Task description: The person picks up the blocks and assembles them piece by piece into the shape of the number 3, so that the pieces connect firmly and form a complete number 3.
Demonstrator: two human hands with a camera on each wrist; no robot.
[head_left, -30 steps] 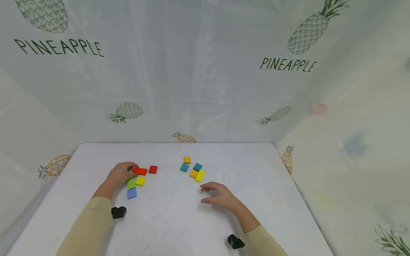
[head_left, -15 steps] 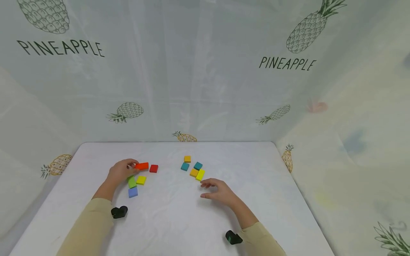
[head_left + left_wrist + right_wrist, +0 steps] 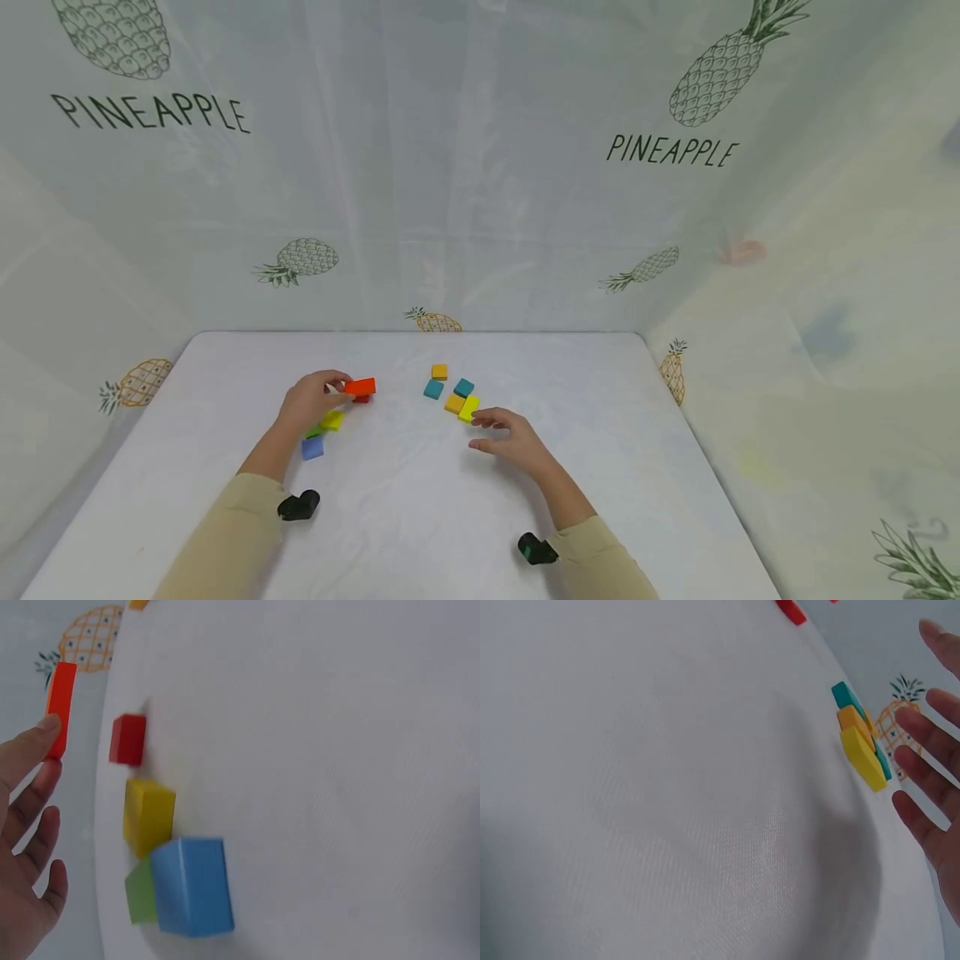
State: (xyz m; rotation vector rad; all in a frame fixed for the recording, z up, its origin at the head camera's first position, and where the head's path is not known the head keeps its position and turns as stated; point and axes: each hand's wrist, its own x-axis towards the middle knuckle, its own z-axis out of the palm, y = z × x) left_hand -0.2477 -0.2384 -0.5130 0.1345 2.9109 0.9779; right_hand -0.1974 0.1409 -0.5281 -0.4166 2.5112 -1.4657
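My left hand (image 3: 309, 402) pinches an orange-red block (image 3: 361, 387) between thumb and fingertips, held up off the table in the left wrist view (image 3: 61, 709). Behind it in the head view, a darker red block (image 3: 129, 740) sits on the table, partly covered. Under and near the left hand lie a yellow block (image 3: 148, 817), a green block (image 3: 140, 894) and a blue block (image 3: 193, 886). My right hand (image 3: 513, 442) hovers with fingers spread and relaxed, holding nothing, just nearer than a long yellow block (image 3: 468, 408).
At the table's middle back lie two teal blocks (image 3: 433, 389) and two orange-yellow blocks (image 3: 439, 372), close to the long yellow one. A pineapple-print curtain (image 3: 480, 208) stands behind the white table (image 3: 420, 517). Each wrist wears a black device (image 3: 300, 505).
My left hand has lifted the orange-red block and carried it rightward, over towards the red block. My right hand has shifted slightly away from me, nearer the long yellow block.
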